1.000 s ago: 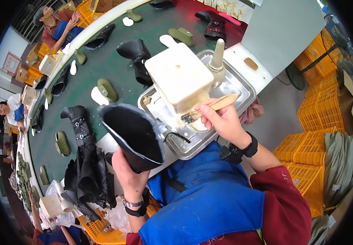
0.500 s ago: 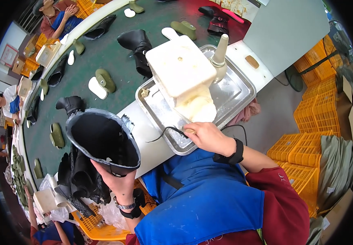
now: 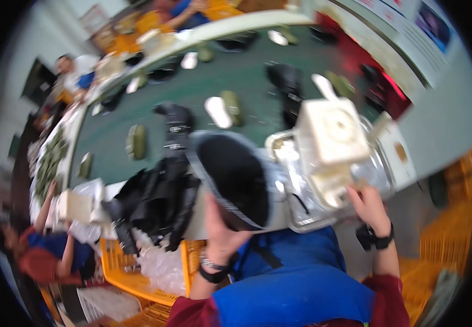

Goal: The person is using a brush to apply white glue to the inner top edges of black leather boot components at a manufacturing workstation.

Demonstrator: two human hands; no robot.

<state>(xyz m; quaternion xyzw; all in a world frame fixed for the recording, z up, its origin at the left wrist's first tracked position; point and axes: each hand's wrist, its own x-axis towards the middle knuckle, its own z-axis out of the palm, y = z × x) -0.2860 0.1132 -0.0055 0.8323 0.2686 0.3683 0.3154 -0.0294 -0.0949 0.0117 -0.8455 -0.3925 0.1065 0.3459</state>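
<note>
My left hand [image 3: 222,231] grips a black boot [image 3: 233,177] from below and behind. The boot's wide grey-edged opening faces up toward me, and its foot part is hidden. Beside a cream block-shaped container [image 3: 331,133], my right hand [image 3: 369,204] is closed on a small wooden-handled tool [image 3: 360,185]. The tool's working end is hidden at the container's low, pale opening. That container stands in a shiny metal tray [image 3: 301,223]. A dark cord-like strip [image 3: 300,203] lies over the tray's left part. Motion blurs much of the picture.
Several black boots [image 3: 157,201] are heaped left of the held one. Green shoe-shaped pieces [image 3: 136,141] and white insoles [image 3: 218,111] lie across the green belt [image 3: 192,87]. An orange crate [image 3: 137,289] stands below at left. Other people [image 3: 45,256] work along the line.
My view has turned, so the scene sits farther right. The wooden-handled tool has moved from the tray's front edge to the container's opening. My left hand still holds the boot.
</note>
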